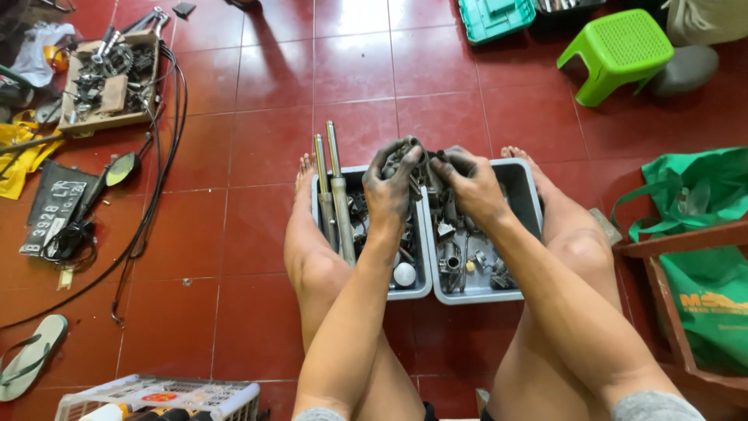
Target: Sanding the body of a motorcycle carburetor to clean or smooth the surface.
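Note:
I sit on a red tiled floor with two grey plastic trays between my legs, a left tray point(419, 290) and a right tray point(523, 181), both full of greasy metal parts. My left hand point(389, 187) and my right hand point(466, 181), both black with grease, grip one dark metal part point(419, 160) together above the trays' shared edge. Two long metal fork tubes point(336, 195) lean out of the left tray's far left side. A white ball-like piece point(403, 274) lies in the left tray near me.
A green stool point(615, 51) and a teal crate point(495, 17) stand at the back right. A green bag point(701, 234) lies at the right by a wooden frame. At the left lie a cardboard box of parts point(109, 82), black cables point(160, 156), a mirror and a sandal point(29, 355).

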